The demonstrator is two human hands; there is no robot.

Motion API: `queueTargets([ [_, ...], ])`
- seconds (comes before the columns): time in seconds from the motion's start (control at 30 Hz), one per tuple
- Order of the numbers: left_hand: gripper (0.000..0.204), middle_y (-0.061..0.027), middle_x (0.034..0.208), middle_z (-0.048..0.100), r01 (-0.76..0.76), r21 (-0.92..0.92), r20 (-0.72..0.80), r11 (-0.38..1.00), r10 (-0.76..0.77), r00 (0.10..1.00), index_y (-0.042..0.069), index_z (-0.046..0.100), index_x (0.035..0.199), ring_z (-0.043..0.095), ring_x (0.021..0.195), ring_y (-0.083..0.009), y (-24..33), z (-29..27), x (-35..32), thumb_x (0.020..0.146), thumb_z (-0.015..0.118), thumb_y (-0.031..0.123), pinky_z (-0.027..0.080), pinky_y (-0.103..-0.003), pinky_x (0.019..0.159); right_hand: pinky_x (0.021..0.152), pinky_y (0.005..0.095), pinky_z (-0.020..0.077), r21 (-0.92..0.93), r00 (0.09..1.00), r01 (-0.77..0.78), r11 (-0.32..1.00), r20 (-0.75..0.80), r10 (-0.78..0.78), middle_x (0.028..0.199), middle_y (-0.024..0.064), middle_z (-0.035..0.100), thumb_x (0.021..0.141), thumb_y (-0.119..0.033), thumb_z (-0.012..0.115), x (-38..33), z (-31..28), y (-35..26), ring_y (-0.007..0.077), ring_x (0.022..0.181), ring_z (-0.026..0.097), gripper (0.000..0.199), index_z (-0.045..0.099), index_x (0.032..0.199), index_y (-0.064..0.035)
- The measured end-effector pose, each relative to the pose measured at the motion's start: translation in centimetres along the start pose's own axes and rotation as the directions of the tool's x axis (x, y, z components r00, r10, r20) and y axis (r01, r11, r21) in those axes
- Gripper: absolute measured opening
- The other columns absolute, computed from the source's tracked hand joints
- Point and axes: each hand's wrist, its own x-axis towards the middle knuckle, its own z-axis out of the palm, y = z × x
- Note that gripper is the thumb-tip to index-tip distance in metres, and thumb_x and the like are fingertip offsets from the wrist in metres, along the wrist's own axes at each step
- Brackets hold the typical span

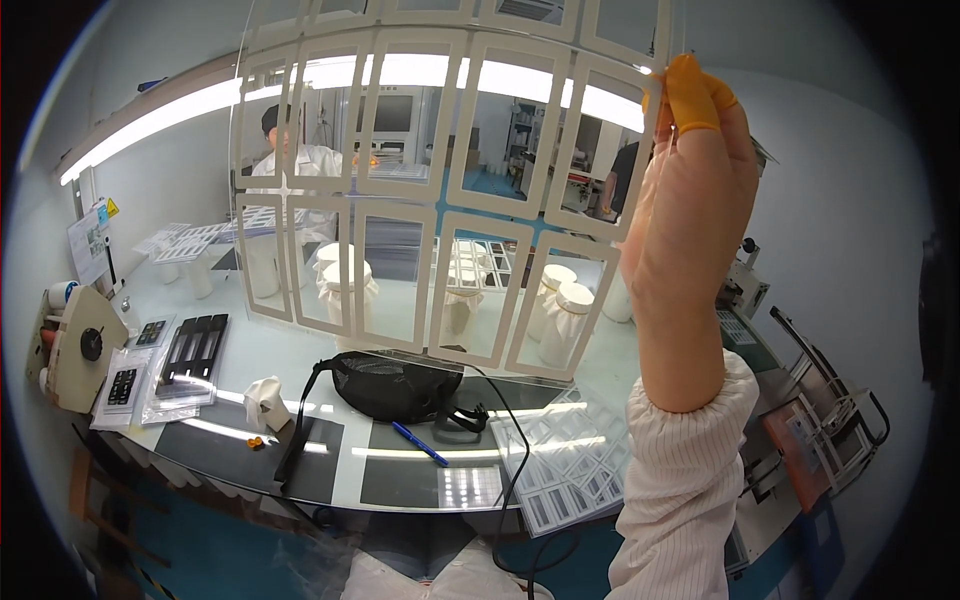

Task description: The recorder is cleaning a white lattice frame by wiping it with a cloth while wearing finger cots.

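My right hand (697,190) is raised at the upper right, closed on the right edge of a large clear sheet. Orange finger cots cover some of its fingertips. The clear sheet (447,125) carries rows of pale rectangular frames and stands tilted up in front of me, its top running out of view. Through it I see the room and the far part of the table. Below the sheet lies a black mesh pouch (385,388) with a strap and cord. More clear framed sheets (570,470) lie overlapping on the table nearby. My left hand is out of view.
Several white cloth-covered jars (567,320) stand behind the sheet. A blue marker (420,443), tissue pack (266,404) and orange finger cots (256,443) lie in front. Black trays (195,348) and a tape dispenser (75,345) sit left. A person (318,160) is across the table.
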Motion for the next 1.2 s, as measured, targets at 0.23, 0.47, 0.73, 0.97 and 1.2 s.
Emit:
queueTargets([
  [0.23, 0.026, -0.0142, 0.087, 0.064, 0.034, -0.089, 0.119, 0.995, -0.023, 0.993, 0.007, 0.065, 0.094, 0.061, 0.076, -0.0293, 3.0, -2.7, -1.3, 0.073, 0.057, 0.021, 0.049, -0.035, 0.067, 0.066, 0.0165, 0.0369, 0.067, 0.999, -0.031, 0.997, 0.014, 0.03, 0.081, 0.0026, 0.056, 0.08, -0.003, 0.043, -0.5, -0.7, 0.2, 0.0039, 0.065, 0.045, 0.023, 0.058, 0.099, 0.0005],
  [0.47, 0.028, -0.0163, 0.093, 0.064, -0.013, 0.012, -0.011, 1.0, 0.013, 1.0, 0.006, 0.066, 0.094, 0.061, 0.083, -0.0318, 7.9, -5.8, -4.1, 0.072, 0.057, 0.022, 0.048, -0.036, 0.074, 0.088, 0.0263, 0.0392, 0.058, 0.993, -0.102, 0.993, -0.05, 0.104, 0.092, 0.0029, 0.058, 0.085, -0.007, 0.046, 0.1, -1.6, 0.1, 0.0101, 0.088, 0.054, 0.023, 0.057, 0.104, -0.0024],
  [0.73, 0.013, -0.0194, 0.076, 0.059, -0.456, 0.129, -0.933, 0.88, 0.264, 0.246, -0.003, 0.06, 0.085, 0.056, 0.067, -0.0333, 27.1, -23.5, -21.2, 0.075, 0.058, 0.004, 0.045, -0.034, 0.061, 0.084, 0.0254, 0.0372, 0.152, 0.949, -0.278, 0.948, -0.108, 0.296, 0.084, 0.003, 0.054, 0.087, -0.014, 0.051, 0.8, -3.6, 1.9, 0.0099, 0.083, 0.049, 0.016, 0.059, 0.096, -0.0034],
  [0.97, 0.025, -0.0054, 0.071, 0.054, -0.866, 0.285, -0.933, 0.411, 0.328, -0.151, -0.002, 0.055, 0.093, 0.048, 0.056, -0.0108, 30.6, -28.1, -23.9, 0.09, 0.051, 0.023, 0.038, -0.019, 0.053, 0.076, 0.0232, 0.0345, 0.169, 0.946, -0.315, 0.934, -0.026, 0.324, 0.075, -0.0005, 0.047, 0.088, -0.019, 0.055, 0.2, -4.2, 2.9, 0.009, 0.072, 0.042, 0.014, 0.052, 0.082, -0.0073],
  [1.2, 0.028, -0.0019, 0.078, 0.055, -0.927, 0.325, -0.904, 0.187, 0.351, -0.245, 0.0, 0.053, 0.099, 0.049, 0.062, -0.0055, 34.2, -29.1, -25.6, 0.09, 0.051, 0.026, 0.038, -0.017, 0.056, 0.076, 0.0239, 0.0346, 0.158, 0.925, -0.331, 0.93, -0.141, 0.353, 0.078, -0.0006, 0.048, 0.088, -0.02, 0.055, -1.0, -4.3, 3.6, 0.0086, 0.074, 0.043, 0.013, 0.054, 0.085, -0.0073],
])
